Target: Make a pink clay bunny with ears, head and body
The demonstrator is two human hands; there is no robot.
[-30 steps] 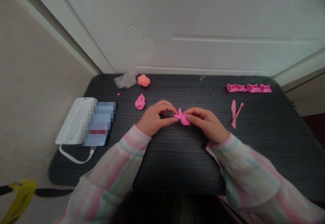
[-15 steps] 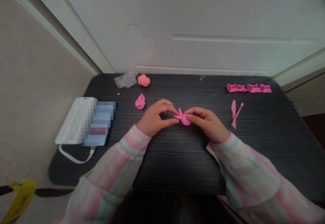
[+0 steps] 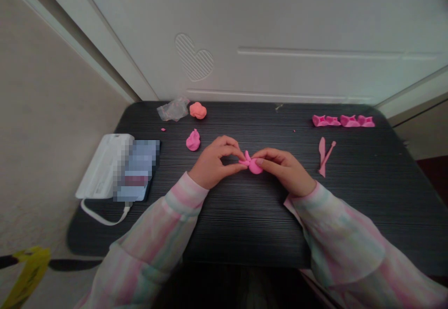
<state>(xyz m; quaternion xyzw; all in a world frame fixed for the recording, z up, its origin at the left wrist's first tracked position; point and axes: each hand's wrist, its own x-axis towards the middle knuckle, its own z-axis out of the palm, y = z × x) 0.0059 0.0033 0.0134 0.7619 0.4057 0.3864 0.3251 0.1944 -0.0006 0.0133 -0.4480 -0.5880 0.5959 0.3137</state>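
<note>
Over the middle of a black tabletop (image 3: 245,225), a pink clay figure (image 3: 255,166) stretches left to right, two prongs (image 3: 247,155) pointing left and away, left hand (image 3: 217,162) fingers pinching one prong, right hand (image 3: 287,168) fingers pinching its round body.

Tabletop (image 3: 252,229) before a door panel (image 3: 224,15), clay figure (image 3: 256,166) between left hand (image 3: 217,162) and right hand (image 3: 285,171).
Left of the hands lies the nearer clay lump (image 3: 193,140); behind it, the farther lump (image 3: 198,110), just right of a plastic wrapper (image 3: 173,109). Far left, a phone (image 3: 140,171) lies right of a power bank (image 3: 101,166), cable (image 3: 103,220) before them. Right, modelling tools (image 3: 322,148) lie before a row of small cups (image 3: 348,121).
</note>
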